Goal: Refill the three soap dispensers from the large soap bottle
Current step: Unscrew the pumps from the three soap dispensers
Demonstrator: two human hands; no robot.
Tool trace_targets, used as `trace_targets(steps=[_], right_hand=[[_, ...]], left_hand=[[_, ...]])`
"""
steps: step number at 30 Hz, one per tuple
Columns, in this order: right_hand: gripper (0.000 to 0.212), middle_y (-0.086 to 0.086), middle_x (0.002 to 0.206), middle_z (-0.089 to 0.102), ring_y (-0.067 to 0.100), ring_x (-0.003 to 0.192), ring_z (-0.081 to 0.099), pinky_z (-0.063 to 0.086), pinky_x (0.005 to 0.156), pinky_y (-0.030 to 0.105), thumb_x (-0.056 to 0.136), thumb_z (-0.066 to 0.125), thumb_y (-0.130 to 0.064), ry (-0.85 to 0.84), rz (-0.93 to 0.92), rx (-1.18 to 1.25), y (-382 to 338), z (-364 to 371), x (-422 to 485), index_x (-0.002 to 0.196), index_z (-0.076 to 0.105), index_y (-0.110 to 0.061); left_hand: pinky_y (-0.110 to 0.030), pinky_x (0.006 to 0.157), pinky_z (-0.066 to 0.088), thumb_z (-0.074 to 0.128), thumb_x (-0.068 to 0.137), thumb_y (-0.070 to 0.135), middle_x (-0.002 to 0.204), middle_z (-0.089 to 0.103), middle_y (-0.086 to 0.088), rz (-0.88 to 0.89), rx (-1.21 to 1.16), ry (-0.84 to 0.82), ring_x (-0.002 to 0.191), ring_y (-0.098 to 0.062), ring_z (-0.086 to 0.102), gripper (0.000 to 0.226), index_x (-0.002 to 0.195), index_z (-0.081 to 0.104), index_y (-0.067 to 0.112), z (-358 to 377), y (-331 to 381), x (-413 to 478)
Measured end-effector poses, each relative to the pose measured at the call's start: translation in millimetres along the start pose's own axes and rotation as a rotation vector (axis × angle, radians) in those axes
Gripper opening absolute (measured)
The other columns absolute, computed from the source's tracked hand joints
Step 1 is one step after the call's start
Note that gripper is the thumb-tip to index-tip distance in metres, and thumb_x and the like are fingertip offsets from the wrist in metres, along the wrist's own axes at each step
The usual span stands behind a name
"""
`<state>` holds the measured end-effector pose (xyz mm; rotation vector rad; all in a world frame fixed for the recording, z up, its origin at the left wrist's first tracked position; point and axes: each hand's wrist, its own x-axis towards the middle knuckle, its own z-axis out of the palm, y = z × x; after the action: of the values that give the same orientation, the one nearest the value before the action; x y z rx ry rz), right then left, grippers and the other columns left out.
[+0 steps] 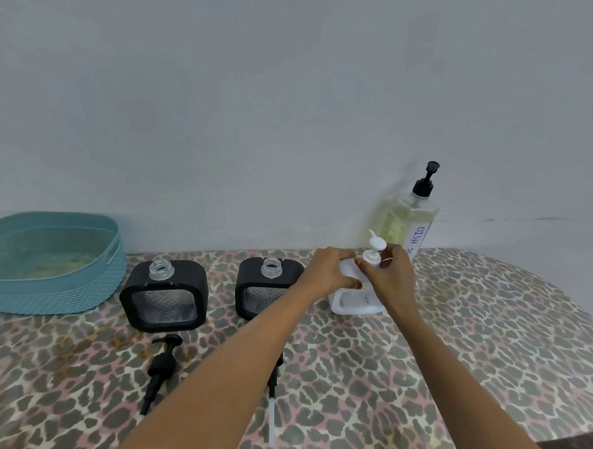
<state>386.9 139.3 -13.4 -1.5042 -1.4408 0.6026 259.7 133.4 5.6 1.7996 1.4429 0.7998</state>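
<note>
**Fingers.** The right hand's point(393, 275) fingers point(394, 253) are curled round the collar of the white pump point(374, 250), thumb on its near side. The left hand's point(331, 270) fingers point(342, 256) are wrapped over the top of the white dispenser point(353, 304), steadying it. The pump sits in the neck. Which way it is being turned cannot be told.

**Task's things, placed from the white dispenser.**
- The white dispenser stands upright on the surface point(484, 317).
- The bottle point(407, 221) stands just behind it and to its right, against the wall. It is largely full of pale yellow soap, and its own black pump is on.
- The middle dispenser point(269, 290) is just to its left, neck open.
- The far dispenser point(163, 296) is further left, well apart, neck also open.
- A black pump point(161, 366) lies loose in front and to the left, below the far dispenser.
- A second pump point(272, 389) lies nearer, partly hidden under the left forearm.
- A teal basket point(49, 295) is furthest left.

**Progress, as judged.**
- Both black dispensers are opened. Their clear windows show no soap level that can be made out, so they look unfilled.
- The white dispenser is the last one with its pump in, and this looks like its opening.
- The bottle appears untouched.
- The task looks early: preparation nearly complete, and no pour evident.
- Left to do: open the bottle, fill all three dispensers, and refit the three pumps.
</note>
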Motion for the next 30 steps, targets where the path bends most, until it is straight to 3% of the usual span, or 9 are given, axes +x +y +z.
trace_targets(steps=[2,5,8,11,14,18,23,27,30], right_hand=[[0.039,-0.003,0.101,0.056,0.013,0.09,0.053,0.036,0.066,0.013,0.08,0.067,-0.015,-0.028,0.0,0.031,-0.1,-2.2,-0.9,0.115,0.052,-0.008],[0.039,-0.006,0.105,0.057,0.012,0.096,0.053,0.038,0.077,0.023,0.08,0.062,-0.012,-0.056,-0.004,0.061,-0.3,-5.0,-3.7,0.117,0.05,-0.013],[0.038,-0.008,0.108,0.058,0.011,0.098,0.053,0.04,0.08,0.026,0.078,0.062,-0.016,-0.057,-0.004,0.085,0.1,-3.5,-6.6,0.114,0.05,-0.02],[0.041,-0.005,0.105,0.058,0.011,0.095,0.054,0.044,0.078,0.022,0.074,0.069,-0.021,-0.011,-0.053,0.059,0.8,-2.0,-6.8,0.111,0.054,-0.014],[0.036,-0.006,0.099,0.057,0.01,0.089,0.053,0.038,0.07,0.005,0.078,0.07,-0.013,0.006,-0.067,0.055,-1.2,-5.5,-7.9,0.111,0.055,-0.009],[0.034,-0.006,0.098,0.057,0.01,0.091,0.053,0.036,0.066,-0.003,0.08,0.068,-0.01,0.05,-0.092,0.08,-9.6,-12.3,-7.0,0.112,0.057,-0.007],[0.037,-0.004,0.098,0.057,0.011,0.091,0.053,0.039,0.074,0.014,0.078,0.071,-0.01,0.087,-0.115,0.101,-25.1,-25.1,-0.9,0.112,0.058,-0.005],[0.037,-0.005,0.098,0.057,0.01,0.09,0.053,0.038,0.067,-0.002,0.079,0.07,-0.013,0.116,-0.136,0.116,-39.1,-37.4,3.5,0.113,0.058,-0.005],[0.037,-0.006,0.099,0.056,0.009,0.091,0.053,0.037,0.067,-0.004,0.08,0.07,-0.016,0.127,-0.15,0.129,-52.4,-48.7,6.7,0.114,0.058,-0.006]], left_hand=[[-0.032,0.088,0.046,0.075,0.069,0.008,0.116,0.065,-0.013,0.003,-0.002,0.007,0.106,-0.023,0.06,0.051,0.118,0.06,0.009,0.1,0.0,-0.7],[-0.029,0.086,0.046,0.075,0.069,0.008,0.114,0.066,-0.011,0.003,-0.018,0.009,0.104,-0.022,0.061,0.051,0.118,0.061,0.009,0.2,-0.6,-0.8],[-0.031,0.085,0.047,0.074,0.07,0.007,0.112,0.067,-0.012,-0.001,-0.028,0.01,0.102,-0.023,0.062,0.048,0.116,0.062,0.009,0.1,0.0,-1.0],[-0.031,0.086,0.047,0.075,0.07,0.008,0.113,0.066,-0.014,0.0,-0.022,0.009,0.104,-0.024,0.061,0.049,0.117,0.061,0.008,-0.1,0.5,-0.9],[-0.032,0.09,0.046,0.076,0.069,0.01,0.117,0.064,-0.014,-0.008,-0.009,0.001,0.107,-0.025,0.06,0.053,0.12,0.059,0.007,0.0,0.1,0.0],[-0.027,0.09,0.044,0.077,0.068,0.009,0.121,0.063,-0.012,-0.02,0.002,-0.01,0.11,-0.023,0.059,0.057,0.122,0.058,0.007,-0.4,-0.2,2.2],[-0.021,0.09,0.038,0.077,0.069,0.011,0.129,0.057,-0.011,-0.044,0.023,-0.027,0.117,-0.022,0.054,0.064,0.128,0.052,0.006,-0.8,1.5,2.2],[-0.021,0.089,0.038,0.077,0.069,0.01,0.128,0.057,-0.011,-0.064,0.038,-0.047,0.115,-0.023,0.055,0.064,0.128,0.051,0.005,-1.6,3.8,2.2],[-0.022,0.089,0.038,0.077,0.069,0.01,0.127,0.059,-0.012,-0.071,0.047,-0.043,0.115,-0.024,0.055,0.062,0.126,0.054,0.005,-1.0,5.2,1.6]])
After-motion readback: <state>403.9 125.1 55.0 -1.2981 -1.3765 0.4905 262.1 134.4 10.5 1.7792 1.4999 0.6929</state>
